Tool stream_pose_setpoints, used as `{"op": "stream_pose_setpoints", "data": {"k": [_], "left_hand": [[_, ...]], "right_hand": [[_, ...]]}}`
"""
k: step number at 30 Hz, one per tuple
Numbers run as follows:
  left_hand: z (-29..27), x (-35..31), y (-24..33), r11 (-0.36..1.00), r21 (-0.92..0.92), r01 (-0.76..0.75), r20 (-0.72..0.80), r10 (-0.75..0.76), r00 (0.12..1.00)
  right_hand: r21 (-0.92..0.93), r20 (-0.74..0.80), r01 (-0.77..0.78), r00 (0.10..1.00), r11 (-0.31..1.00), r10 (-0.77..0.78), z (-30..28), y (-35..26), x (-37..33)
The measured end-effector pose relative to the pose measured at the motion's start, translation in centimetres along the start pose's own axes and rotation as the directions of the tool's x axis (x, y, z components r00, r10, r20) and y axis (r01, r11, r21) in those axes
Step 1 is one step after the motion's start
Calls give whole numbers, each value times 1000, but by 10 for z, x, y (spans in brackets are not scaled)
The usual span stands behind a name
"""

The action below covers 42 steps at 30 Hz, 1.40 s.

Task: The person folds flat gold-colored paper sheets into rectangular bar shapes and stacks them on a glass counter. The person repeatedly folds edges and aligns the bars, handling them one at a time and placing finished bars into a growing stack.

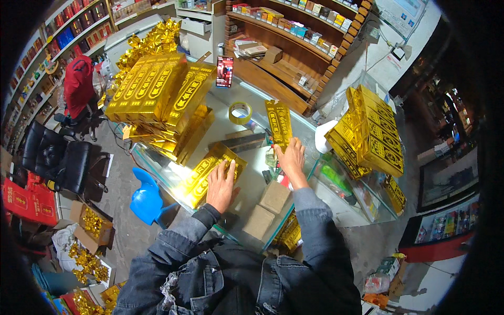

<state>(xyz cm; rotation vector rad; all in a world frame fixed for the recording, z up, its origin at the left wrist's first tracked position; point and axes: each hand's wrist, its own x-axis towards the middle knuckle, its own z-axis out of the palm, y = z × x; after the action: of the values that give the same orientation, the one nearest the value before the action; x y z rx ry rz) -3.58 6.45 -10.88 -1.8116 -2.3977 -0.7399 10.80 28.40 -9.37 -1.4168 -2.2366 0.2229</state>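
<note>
1. Two hands work on a glass counter (pixel 247 173).
2. Left hand (pixel 220 186) lies flat, fingers apart, on a gold box (pixel 202 176).
3. Right hand (pixel 290 157) pinches another gold box (pixel 278 122), standing near a tape roll (pixel 240 112).

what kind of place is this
Probably a small shop. The person works at a glass display counter, wooden wall shelves carry rows of small boxed goods, and stacks of long gold gift boxes sit piled on the counter.
</note>
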Motion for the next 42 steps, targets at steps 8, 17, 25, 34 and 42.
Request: {"op": "stream_pose_setpoints", "data": {"k": [8,17,25,34,42], "left_hand": [[8,3,-15,1000,17,7,-69,-5,998],[12,9,-35,992,64,-113,21,112,994],[-20,16,-13,977,-172,-127,49,137,989],[-50,53,37,218,-907,360,330,-163,930],[-75,52,39,5,-884,467,467,63,882]], "right_hand": [[-190,273,-202,929,961,249,43,7,43],[-262,282,-168,929,950,242,42,9,49],[-114,456,-311,828,944,328,14,20,71],[798,497,-362,848,481,-186,-81,-27,-23],[870,484,-423,829,252,-281,-94,-51,-111]]}}
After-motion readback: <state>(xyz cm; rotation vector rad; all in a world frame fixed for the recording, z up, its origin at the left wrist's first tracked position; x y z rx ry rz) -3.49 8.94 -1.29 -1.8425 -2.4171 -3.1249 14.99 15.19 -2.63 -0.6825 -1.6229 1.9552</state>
